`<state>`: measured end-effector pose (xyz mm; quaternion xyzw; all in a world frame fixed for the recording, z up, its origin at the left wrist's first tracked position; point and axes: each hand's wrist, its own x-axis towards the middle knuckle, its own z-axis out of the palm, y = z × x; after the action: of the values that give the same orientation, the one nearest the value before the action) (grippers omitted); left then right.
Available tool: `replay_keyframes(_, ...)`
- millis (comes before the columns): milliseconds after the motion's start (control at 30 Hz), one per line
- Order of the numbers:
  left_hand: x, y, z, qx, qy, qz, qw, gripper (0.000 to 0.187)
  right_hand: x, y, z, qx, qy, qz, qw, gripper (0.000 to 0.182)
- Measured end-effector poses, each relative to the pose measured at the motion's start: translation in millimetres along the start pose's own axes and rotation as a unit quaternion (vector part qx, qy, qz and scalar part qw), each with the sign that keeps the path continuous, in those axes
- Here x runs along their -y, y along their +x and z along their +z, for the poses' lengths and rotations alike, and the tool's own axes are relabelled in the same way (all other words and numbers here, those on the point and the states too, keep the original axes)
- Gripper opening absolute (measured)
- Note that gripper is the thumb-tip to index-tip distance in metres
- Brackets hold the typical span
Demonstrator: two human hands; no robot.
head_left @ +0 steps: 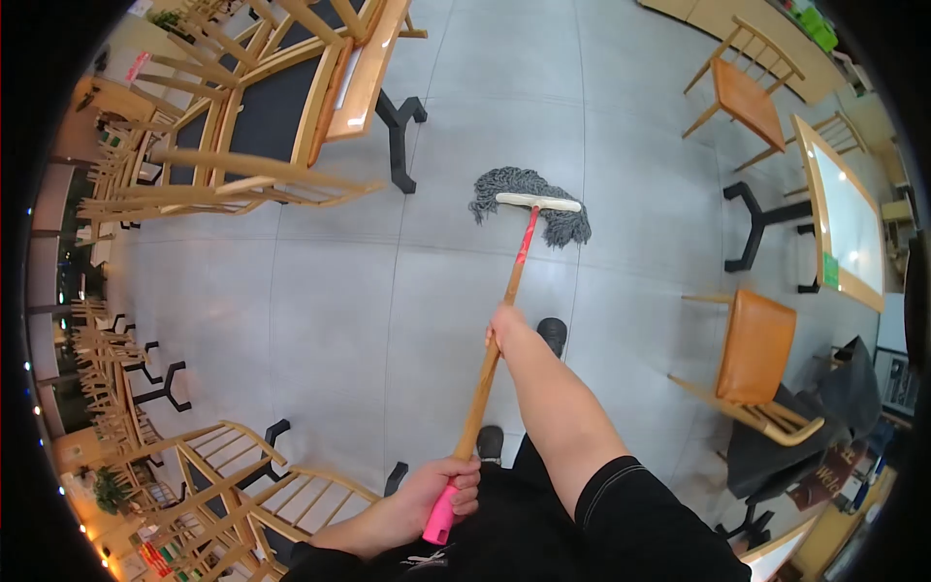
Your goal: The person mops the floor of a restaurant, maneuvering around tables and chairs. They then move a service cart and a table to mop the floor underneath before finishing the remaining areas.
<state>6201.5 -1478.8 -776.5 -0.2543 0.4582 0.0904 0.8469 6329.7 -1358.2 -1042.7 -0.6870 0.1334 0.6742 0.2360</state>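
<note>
A string mop (539,202) with dark grey strands and a white crossbar rests on the grey tiled floor ahead of me. Its wooden handle (482,398) slants down toward my body, with a red section near the head and a pink grip (442,516) at the top end. My right hand (503,328) is wrapped round the handle about midway along. Close to my waist, my left hand (443,492) is closed on the upper end, around the pink grip.
Upturned wooden chairs (242,184) lie on a table at the upper left, its black leg (398,141) on the floor. More chairs (233,466) stand lower left. On the right are an orange-seated chair (756,344), another chair (742,92) and a white-topped table (844,213). My shoes (552,335) show below.
</note>
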Motion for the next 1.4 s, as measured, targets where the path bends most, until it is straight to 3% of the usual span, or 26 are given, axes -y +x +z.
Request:
replay_keyframes(67,-35,6,35,0.018,-0.033,0.006,0.999,0.007,47,7,14,0.002,-0.025,0.008,1.000,0.032)
replay_keyframes(133,-72,11,78,0.039,-0.059,0.022,0.997,0.007,98,25,31,-0.030,0.051,0.002,0.998,0.030)
replay_keyframes(233,-114,17,142,0.007,-0.072,0.019,0.997,0.008,171,44,41,-0.017,0.051,0.012,0.998,0.026)
replay_keyframes(333,-148,32,193,0.035,-0.103,0.023,0.994,0.007,236,40,39,-0.005,0.000,0.028,1.000,0.023)
replay_keyframes(467,-187,55,243,0.019,-0.098,0.036,0.994,0.004,315,43,45,-0.013,-0.050,0.037,0.998,0.022)
replay_keyframes(567,-220,63,280,0.006,-0.083,0.037,0.996,0.004,357,55,52,-0.030,-0.007,0.041,0.999,0.024)
replay_keyframes(833,-321,116,372,0.026,-0.061,0.048,0.997,0.007,503,101,76,0.015,-0.072,-0.033,0.997,0.029)
replay_keyframes(967,-379,160,440,0.029,-0.058,0.069,0.996,0.008,599,128,80,0.038,-0.081,-0.021,0.996,0.028)
replay_keyframes(1067,-429,166,495,0.017,-0.066,0.070,0.995,0.008,675,141,98,0.052,-0.094,-0.048,0.993,0.035)
replay_keyframes(1400,-544,150,611,0.034,-0.127,0.102,0.986,0.008,819,157,158,0.049,-0.152,-0.013,0.987,0.024)
